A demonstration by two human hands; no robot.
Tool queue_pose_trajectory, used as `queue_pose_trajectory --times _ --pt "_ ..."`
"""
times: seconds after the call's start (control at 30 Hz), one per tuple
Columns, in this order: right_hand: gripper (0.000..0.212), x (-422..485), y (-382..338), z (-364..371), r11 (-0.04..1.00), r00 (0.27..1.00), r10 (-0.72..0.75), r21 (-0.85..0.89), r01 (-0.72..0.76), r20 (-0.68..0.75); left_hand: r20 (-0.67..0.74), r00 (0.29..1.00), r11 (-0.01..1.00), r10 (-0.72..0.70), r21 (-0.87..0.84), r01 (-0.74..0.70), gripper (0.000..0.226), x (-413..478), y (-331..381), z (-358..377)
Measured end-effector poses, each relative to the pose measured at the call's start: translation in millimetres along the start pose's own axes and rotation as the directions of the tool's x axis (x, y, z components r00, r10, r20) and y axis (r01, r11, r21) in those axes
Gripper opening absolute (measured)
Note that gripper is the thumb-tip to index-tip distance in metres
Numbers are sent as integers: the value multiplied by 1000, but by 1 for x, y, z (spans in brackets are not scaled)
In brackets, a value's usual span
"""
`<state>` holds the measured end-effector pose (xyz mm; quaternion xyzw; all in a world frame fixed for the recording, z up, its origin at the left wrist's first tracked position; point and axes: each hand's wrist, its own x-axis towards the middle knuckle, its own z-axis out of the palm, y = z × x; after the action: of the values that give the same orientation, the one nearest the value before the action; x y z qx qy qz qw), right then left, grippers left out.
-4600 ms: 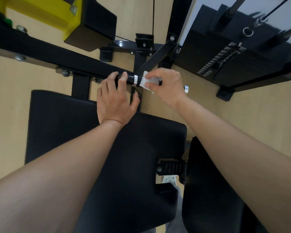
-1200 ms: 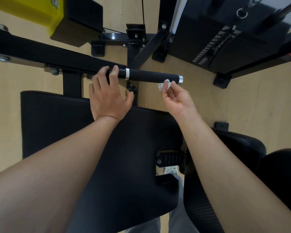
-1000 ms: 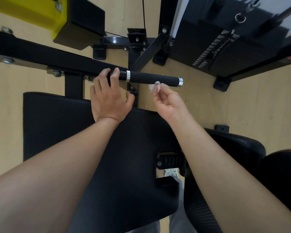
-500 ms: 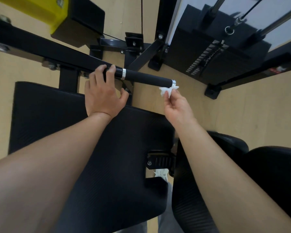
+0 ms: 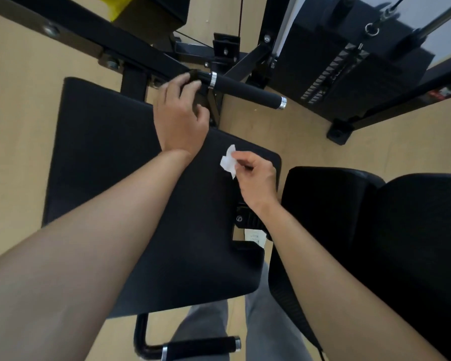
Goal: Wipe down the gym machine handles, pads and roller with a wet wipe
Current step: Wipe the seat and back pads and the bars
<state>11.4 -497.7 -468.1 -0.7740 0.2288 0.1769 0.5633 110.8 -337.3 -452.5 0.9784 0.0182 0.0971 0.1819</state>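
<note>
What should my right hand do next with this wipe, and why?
Probably lower the wet wipe onto the large black pad and start wiping from its upper right corner. Your right hand pinches the wipe over that part of the pad, well clear of the upper handle, and your left hand sits at the handle's inner end, so the pad looks like the nearest surface.

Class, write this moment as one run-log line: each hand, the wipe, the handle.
left hand grips handle near its chrome ring | right hand pinches wet wipe over pad | wipe apart from handle

Tan floor (image 5: 401, 142) bears the black machine frame (image 5: 338, 131).
</note>
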Motion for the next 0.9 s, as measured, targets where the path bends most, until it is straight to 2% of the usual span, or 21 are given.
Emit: queue_pose_trajectory --times 0.07,0.2,0.37,0.5,0.53,0.63,0.73,0.9 --pt "32 -4 7 5 998 1000 -25 -49 26 5 16 999 987 -47 -156 49 31 -31 6 -8" --pt "23 -2 13 10 980 995 -91 -173 94 29 189 978 930 -90 -335 151 24 -92 13 -22" --pt "12 -1 15 13 900 979 -196 -385 205 63 365 917 865 -163 -394 311 38 -124 13 -32" --pt "15 -19 12 16 865 971 -137 -454 213 194 472 876 898 -99 -337 283 46 -136 1 -38" --pt "14 -23 12 16 892 970 -90 -414 180 227 491 866 907 -93 -317 277 45 -138 -1 -40" --pt "9 -33 14 11 992 957 76 -123 -43 281 559 818 902 -134 -273 335 34 -138 -2 -46" --pt "9 -41 16 4 973 950 172 104 -205 262 638 751 876 -168 -253 411 22 -134 -4 -51" --pt "8 -49 12 -5 950 951 178 210 -233 251 693 679 739 -243 -321 592 12 -128 -1 -57"
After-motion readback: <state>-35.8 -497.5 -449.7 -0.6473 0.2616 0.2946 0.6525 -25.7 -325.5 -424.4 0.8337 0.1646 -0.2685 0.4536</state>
